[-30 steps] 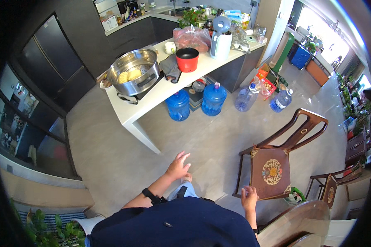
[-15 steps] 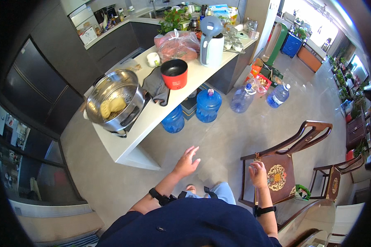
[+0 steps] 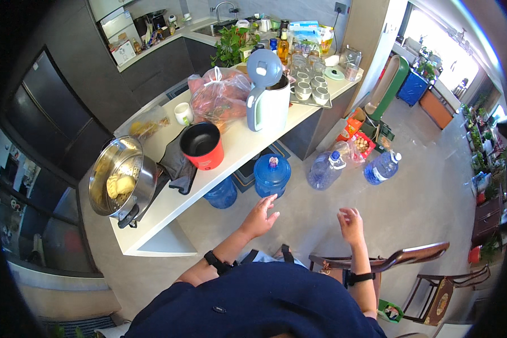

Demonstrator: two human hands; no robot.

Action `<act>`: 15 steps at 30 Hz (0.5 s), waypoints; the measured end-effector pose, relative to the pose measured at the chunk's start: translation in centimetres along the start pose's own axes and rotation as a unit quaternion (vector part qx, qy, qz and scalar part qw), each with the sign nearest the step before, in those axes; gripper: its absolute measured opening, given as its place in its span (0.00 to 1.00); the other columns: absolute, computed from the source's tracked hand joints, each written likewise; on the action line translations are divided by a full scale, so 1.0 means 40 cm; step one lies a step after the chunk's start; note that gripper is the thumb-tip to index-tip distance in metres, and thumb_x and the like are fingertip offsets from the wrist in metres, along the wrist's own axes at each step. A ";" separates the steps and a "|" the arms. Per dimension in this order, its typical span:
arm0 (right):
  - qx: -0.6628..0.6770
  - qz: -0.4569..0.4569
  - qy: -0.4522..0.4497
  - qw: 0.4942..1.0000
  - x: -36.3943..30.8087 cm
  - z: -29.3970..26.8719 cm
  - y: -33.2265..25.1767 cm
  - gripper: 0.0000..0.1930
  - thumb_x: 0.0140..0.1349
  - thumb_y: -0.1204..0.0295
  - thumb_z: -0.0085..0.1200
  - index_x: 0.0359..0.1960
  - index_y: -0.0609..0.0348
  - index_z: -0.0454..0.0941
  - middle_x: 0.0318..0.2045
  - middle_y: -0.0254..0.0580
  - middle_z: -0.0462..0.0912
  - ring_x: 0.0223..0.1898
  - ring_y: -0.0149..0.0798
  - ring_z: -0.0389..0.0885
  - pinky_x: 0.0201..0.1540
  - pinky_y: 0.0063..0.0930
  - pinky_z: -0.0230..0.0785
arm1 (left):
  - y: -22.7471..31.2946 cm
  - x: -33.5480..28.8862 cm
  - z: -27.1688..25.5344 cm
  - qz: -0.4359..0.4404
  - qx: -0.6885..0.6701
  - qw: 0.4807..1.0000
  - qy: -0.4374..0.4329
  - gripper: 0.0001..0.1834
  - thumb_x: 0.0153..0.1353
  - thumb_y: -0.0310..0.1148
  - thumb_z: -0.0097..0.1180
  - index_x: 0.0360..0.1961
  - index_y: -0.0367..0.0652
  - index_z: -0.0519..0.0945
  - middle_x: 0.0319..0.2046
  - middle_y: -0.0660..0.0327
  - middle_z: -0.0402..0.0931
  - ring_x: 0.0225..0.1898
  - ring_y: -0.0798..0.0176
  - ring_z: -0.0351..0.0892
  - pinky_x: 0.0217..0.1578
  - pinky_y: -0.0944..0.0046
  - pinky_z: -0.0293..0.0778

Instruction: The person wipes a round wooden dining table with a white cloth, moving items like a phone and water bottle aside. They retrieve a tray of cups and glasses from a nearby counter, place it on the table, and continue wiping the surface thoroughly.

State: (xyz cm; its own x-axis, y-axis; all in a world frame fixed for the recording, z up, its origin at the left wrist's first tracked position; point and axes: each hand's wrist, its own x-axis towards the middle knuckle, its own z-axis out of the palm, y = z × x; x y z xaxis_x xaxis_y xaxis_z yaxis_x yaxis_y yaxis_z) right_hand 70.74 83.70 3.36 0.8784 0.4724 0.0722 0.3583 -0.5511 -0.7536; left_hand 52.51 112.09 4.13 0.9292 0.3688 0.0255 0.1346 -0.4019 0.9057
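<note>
Head view — left hand (image 3: 258, 218) and right hand (image 3: 352, 226), empty, unclenched — nearer a blue jug (image 3: 272, 176) now.

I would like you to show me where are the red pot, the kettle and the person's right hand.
Red pot (image 3: 210, 156): head view, on its outer wall.
Kettle (image 3: 273, 106): head view, on its pale body.
Right hand (image 3: 351, 227): head view, on its back.

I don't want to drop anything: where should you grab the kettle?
Probably by the grey-blue handle, coming from the left with the empty left hand: it sticks out on the left of the upright kettle. Avoid the lid, I'd say; it stands open.
</note>
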 end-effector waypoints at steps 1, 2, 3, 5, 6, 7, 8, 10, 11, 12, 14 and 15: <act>0.005 -0.009 -0.007 1.000 0.051 -0.006 -0.006 0.11 0.62 0.71 0.59 0.44 0.63 0.81 0.46 0.49 0.79 0.39 0.44 0.85 0.41 0.31 0.79 | 0.008 0.026 0.007 -0.018 -0.008 1.000 0.000 0.33 0.60 0.30 0.60 0.67 0.40 0.64 0.61 0.47 0.68 0.55 0.49 0.78 0.54 0.56 0.75; 0.032 -0.022 -0.005 0.999 0.102 -0.004 -0.013 0.11 0.62 0.71 0.60 0.44 0.63 0.81 0.45 0.49 0.80 0.39 0.44 0.85 0.40 0.32 0.78 | 0.012 0.056 0.011 -0.020 -0.013 1.000 -0.002 0.33 0.61 0.30 0.60 0.67 0.40 0.64 0.62 0.46 0.68 0.55 0.49 0.78 0.54 0.56 0.75; 0.041 -0.026 -0.013 0.999 0.147 -0.006 -0.019 0.11 0.61 0.72 0.60 0.44 0.63 0.81 0.45 0.49 0.80 0.39 0.44 0.85 0.39 0.32 0.78 | 0.014 0.092 0.012 -0.021 -0.018 1.000 -0.004 0.33 0.61 0.30 0.60 0.67 0.40 0.64 0.62 0.46 0.68 0.56 0.49 0.78 0.54 0.56 0.75; 0.063 -0.038 -0.027 0.997 0.240 -0.004 -0.024 0.12 0.61 0.72 0.60 0.44 0.63 0.81 0.45 0.49 0.80 0.38 0.43 0.85 0.39 0.32 0.78 | 0.012 0.174 0.024 -0.034 -0.033 0.999 -0.003 0.33 0.61 0.30 0.60 0.67 0.40 0.64 0.62 0.46 0.68 0.56 0.50 0.77 0.54 0.56 0.76; 0.083 -0.041 -0.043 0.995 0.286 -0.003 -0.022 0.12 0.61 0.72 0.60 0.44 0.64 0.81 0.44 0.49 0.80 0.38 0.43 0.85 0.39 0.31 0.78 | 0.008 0.215 0.031 -0.049 -0.041 0.998 -0.002 0.33 0.61 0.30 0.60 0.67 0.40 0.64 0.62 0.46 0.68 0.56 0.50 0.77 0.54 0.57 0.76; 0.069 -0.043 -0.050 0.995 0.333 -0.005 -0.017 0.11 0.62 0.72 0.60 0.44 0.64 0.81 0.44 0.49 0.80 0.38 0.43 0.85 0.40 0.31 0.78 | 0.002 0.258 0.038 -0.065 -0.048 0.997 -0.001 0.33 0.61 0.30 0.60 0.67 0.40 0.63 0.63 0.46 0.68 0.56 0.50 0.77 0.54 0.57 0.76; 0.063 -0.046 -0.057 0.995 0.378 -0.007 -0.008 0.11 0.62 0.72 0.60 0.44 0.64 0.81 0.44 0.49 0.80 0.38 0.42 0.85 0.40 0.31 0.78 | -0.004 0.306 0.047 -0.078 -0.062 0.995 -0.004 0.33 0.62 0.30 0.59 0.68 0.40 0.63 0.63 0.45 0.67 0.56 0.52 0.77 0.54 0.57 0.75; 0.066 -0.047 -0.064 0.995 0.468 -0.007 0.015 0.11 0.62 0.72 0.60 0.44 0.64 0.81 0.44 0.49 0.80 0.38 0.41 0.85 0.40 0.30 0.78 | -0.014 0.405 0.072 -0.087 -0.109 0.990 -0.006 0.33 0.63 0.30 0.59 0.68 0.39 0.62 0.63 0.44 0.67 0.56 0.53 0.77 0.54 0.57 0.75; 0.072 -0.045 -0.064 0.994 0.515 -0.009 0.031 0.11 0.62 0.72 0.60 0.44 0.64 0.81 0.44 0.49 0.80 0.37 0.41 0.85 0.40 0.30 0.78 | -0.017 0.458 0.085 -0.093 -0.138 0.986 -0.007 0.34 0.63 0.30 0.59 0.68 0.39 0.61 0.63 0.43 0.67 0.56 0.53 0.77 0.54 0.58 0.75; 0.084 -0.047 -0.063 0.993 0.565 -0.013 0.048 0.11 0.62 0.72 0.60 0.44 0.64 0.81 0.44 0.48 0.80 0.37 0.40 0.85 0.39 0.30 0.78 | -0.021 0.514 0.098 -0.091 -0.153 0.984 -0.020 0.34 0.64 0.29 0.59 0.70 0.40 0.59 0.64 0.43 0.65 0.58 0.55 0.75 0.57 0.58 0.73; 0.075 -0.027 -0.075 0.994 0.672 -0.028 0.087 0.11 0.62 0.72 0.60 0.45 0.63 0.81 0.43 0.48 0.81 0.36 0.39 0.84 0.39 0.30 0.78 | -0.024 0.630 0.122 -0.115 -0.178 0.977 -0.011 0.34 0.64 0.28 0.58 0.69 0.38 0.59 0.62 0.45 0.67 0.57 0.57 0.75 0.57 0.59 0.73; 0.074 -0.018 -0.083 0.994 0.729 -0.038 0.106 0.11 0.63 0.71 0.59 0.45 0.63 0.81 0.43 0.48 0.81 0.35 0.38 0.84 0.39 0.29 0.77 | -0.023 0.687 0.130 -0.135 -0.198 0.971 -0.006 0.34 0.65 0.27 0.58 0.69 0.38 0.59 0.61 0.46 0.68 0.56 0.57 0.75 0.58 0.60 0.72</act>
State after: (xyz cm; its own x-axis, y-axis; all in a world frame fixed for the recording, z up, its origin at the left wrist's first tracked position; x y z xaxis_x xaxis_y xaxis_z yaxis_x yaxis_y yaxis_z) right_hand 98.36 94.11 3.27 0.7979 0.6028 0.0013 0.3268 -0.4308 -0.8412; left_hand 79.73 118.23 1.78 0.8827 0.4051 -0.2382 0.2332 0.0624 0.9704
